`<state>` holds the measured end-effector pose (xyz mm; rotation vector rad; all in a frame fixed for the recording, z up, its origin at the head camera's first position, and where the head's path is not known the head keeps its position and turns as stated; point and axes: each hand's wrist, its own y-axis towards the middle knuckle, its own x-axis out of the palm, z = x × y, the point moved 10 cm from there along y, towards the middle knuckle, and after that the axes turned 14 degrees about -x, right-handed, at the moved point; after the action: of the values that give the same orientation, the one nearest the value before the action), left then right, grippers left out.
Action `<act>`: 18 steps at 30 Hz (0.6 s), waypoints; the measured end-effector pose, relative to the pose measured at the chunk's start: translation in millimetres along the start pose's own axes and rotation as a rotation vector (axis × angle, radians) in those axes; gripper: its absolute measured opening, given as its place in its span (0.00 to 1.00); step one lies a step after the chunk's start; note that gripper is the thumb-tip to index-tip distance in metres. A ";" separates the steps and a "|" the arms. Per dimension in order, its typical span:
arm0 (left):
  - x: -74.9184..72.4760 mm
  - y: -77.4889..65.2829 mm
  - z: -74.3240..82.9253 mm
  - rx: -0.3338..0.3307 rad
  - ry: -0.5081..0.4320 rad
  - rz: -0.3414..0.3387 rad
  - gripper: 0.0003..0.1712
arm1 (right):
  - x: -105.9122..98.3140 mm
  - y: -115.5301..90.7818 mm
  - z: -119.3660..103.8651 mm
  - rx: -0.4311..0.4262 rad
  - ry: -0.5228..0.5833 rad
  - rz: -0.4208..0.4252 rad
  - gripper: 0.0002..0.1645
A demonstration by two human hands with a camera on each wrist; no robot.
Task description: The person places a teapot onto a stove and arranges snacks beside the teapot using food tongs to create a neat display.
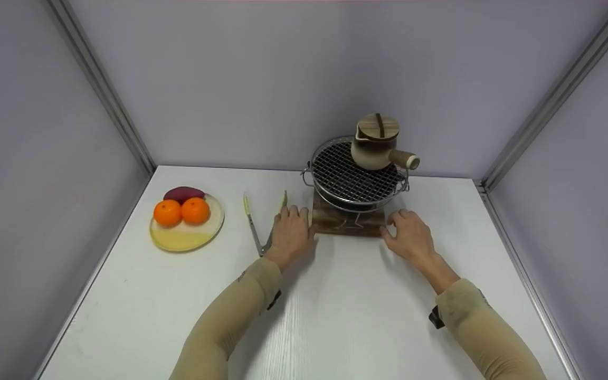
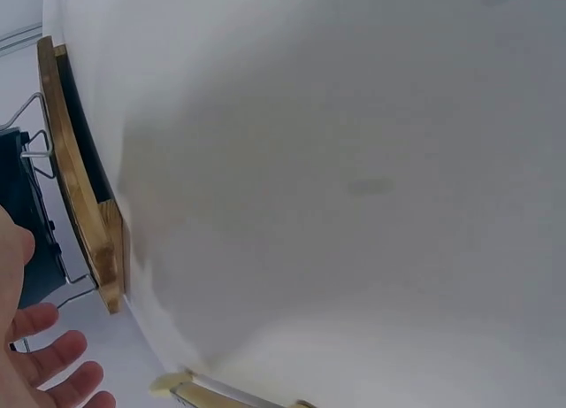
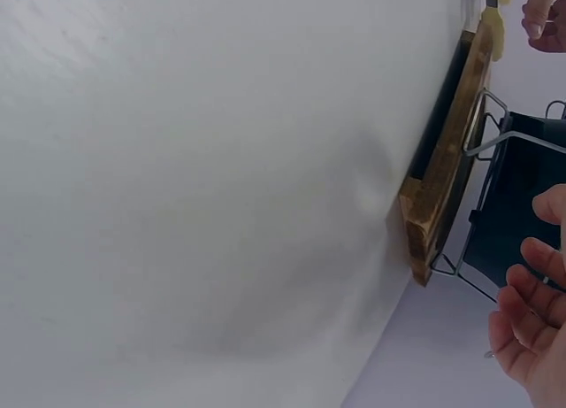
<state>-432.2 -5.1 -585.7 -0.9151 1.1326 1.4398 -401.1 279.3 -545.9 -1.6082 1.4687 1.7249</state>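
Note:
A round wire-mesh grill (image 1: pixel 343 177) stands on a wooden base (image 1: pixel 330 224) near the back of the table. On the mesh sits a brown and cream teapot (image 1: pixel 370 157) with a wooden lid and a side handle. My left hand (image 1: pixel 291 235) is at the base's left side, fingers extended, over part of the tongs (image 1: pixel 254 229). At the right side of the base is my right hand (image 1: pixel 409 235), its fingers loosely bent. In the wrist views, the left hand (image 2: pixel 40 337) and right hand (image 3: pixel 535 315) hold nothing; contact with the base cannot be made out.
To the left, a round plate (image 1: pixel 180 243) in cream and yellow bears two oranges (image 1: pixel 195 211) and a purple, elongated sweet-potato-like item (image 1: pixel 183 193). The white table (image 1: pixel 335 316) is bounded by grey panels (image 1: pixel 230 79) at the back and both sides.

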 end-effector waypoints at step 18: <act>-3.3 -6.3 -48.3 -0.095 0.103 0.017 0.34 | 32.9 2.4 -7.8 -0.082 -0.094 -0.059 0.26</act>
<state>-427.0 -52.5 -596.4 -1.0592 1.1580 1.4855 -408.6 259.6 -572.5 -1.5710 1.3100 1.8234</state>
